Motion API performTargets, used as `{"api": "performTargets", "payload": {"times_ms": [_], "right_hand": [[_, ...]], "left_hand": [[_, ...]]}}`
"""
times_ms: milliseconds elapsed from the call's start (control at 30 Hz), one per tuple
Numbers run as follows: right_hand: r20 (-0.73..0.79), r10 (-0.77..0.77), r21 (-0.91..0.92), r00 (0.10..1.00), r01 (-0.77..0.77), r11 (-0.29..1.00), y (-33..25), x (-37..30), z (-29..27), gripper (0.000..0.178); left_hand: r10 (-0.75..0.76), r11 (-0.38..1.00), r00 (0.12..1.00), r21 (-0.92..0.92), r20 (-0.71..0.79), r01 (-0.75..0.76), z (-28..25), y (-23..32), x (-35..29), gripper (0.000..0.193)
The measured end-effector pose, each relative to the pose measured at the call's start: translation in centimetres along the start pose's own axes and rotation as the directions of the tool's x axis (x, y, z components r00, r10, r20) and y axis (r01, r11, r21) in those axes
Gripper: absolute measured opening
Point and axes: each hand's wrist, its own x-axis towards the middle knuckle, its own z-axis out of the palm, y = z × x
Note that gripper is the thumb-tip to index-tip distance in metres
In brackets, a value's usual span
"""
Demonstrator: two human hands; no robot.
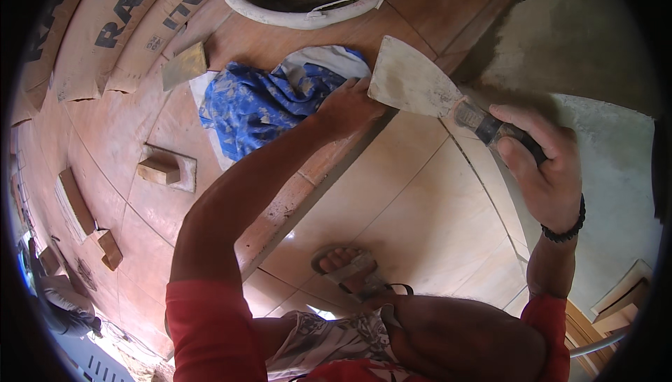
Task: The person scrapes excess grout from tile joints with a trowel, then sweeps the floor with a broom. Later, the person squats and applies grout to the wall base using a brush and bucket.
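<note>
Crowding the upper left, brown paper sacks (105, 46) are standing above a wooden block (159, 168), which is sitting on the tiled floor (150, 217). A crumpled blue cloth (255, 112) is lying to the right of both, and a round basin (301, 21) holding grey mix is standing just beyond it.

Working well at this spot is probably depending on a steady wrist, a level edge and light, even pressure, with the near fingers keeping clear of thin metal.

Next along, the left hand (348, 109) is reaching to the cloth's right side, its fingers partly hidden; whether they are pinching the cloth, touching the metal or only resting there, I cannot tell. The wide scraper (413, 87) is hanging between the two hands, its broad end overlapping the left one and its handle slanting down to the right. The right hand (546, 165) is closing narrowly around that dark handle, thumb on the near side and fingers opposite. Farthest right, a grey coated area (591, 60) is spreading beyond the knuckles
</note>
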Motion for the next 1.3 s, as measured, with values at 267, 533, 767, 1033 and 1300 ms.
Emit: {"api": "performTargets", "payload": {"times_ms": [267,533,767,1033,1300], "right_hand": [[-0.038,0.006,0.073,0.999,-0.003,0.997,-0.2,1.0,0.8,0.025],[0.008,-0.047,0.070,0.999,0.046,0.996,-0.8,1.7,1.7,0.024],[-0.003,-0.075,0.116,0.997,0.075,0.990,-0.8,1.6,2.4,0.023],[-0.006,-0.062,0.166,0.998,0.062,0.984,-0.6,1.1,2.1,0.023],[0.011,-0.090,0.151,0.996,0.087,0.985,-1.5,1.9,3.1,0.023]], "left_hand": [[-0.084,0.996,0.954,-0.005,-0.289,0.086,-0.2,-0.3,2.9,0.029],[-0.120,0.982,0.986,-0.159,-0.116,0.100,-0.8,0.7,0.8,0.026],[0.041,0.994,0.974,0.090,0.222,-0.063,-3.6,3.1,-6.7,0.020],[-0.172,0.984,0.968,-0.015,0.182,0.178,-4.8,1.7,-9.2,0.018],[-0.073,0.991,0.988,0.103,-0.133,0.087,-1.6,2.3,-3.2,0.024]]}}
